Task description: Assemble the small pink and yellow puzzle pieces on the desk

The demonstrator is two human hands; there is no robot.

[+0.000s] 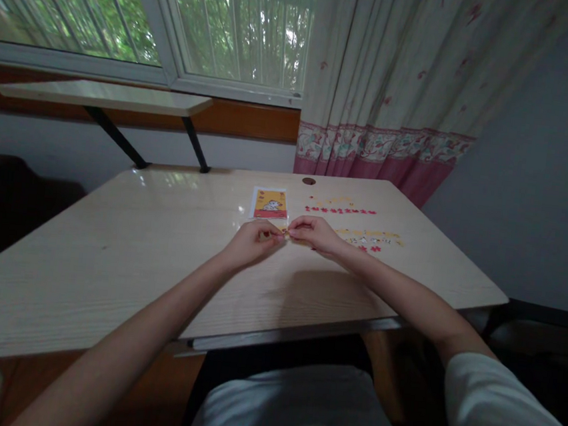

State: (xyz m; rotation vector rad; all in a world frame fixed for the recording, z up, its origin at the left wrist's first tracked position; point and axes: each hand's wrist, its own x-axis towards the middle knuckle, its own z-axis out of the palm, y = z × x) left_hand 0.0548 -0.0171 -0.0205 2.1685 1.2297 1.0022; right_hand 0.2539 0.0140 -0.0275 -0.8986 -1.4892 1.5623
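My left hand [257, 242] and my right hand [313, 234] meet over the middle of the desk, fingertips pinched close together. Between them is a small yellowish jigsaw puzzle piece [286, 235], mostly covered by the fingers. More yellow shows around the fingertips, too small to separate into pieces. Just beyond my left hand lies a picture card [269, 203], showing a white animal on yellow and red. Right of my hands, yellow and white puzzle pieces [369, 236] lie spread in rows, partly behind my right forearm. A row of red pieces [340, 211] runs farther back.
The pale wooden desk [109, 256] spans the view, with a round cable hole [309, 181] near its back edge. A raised shelf [104, 95] on black legs stands at the back left. A curtain [385, 102] hangs behind the right side.
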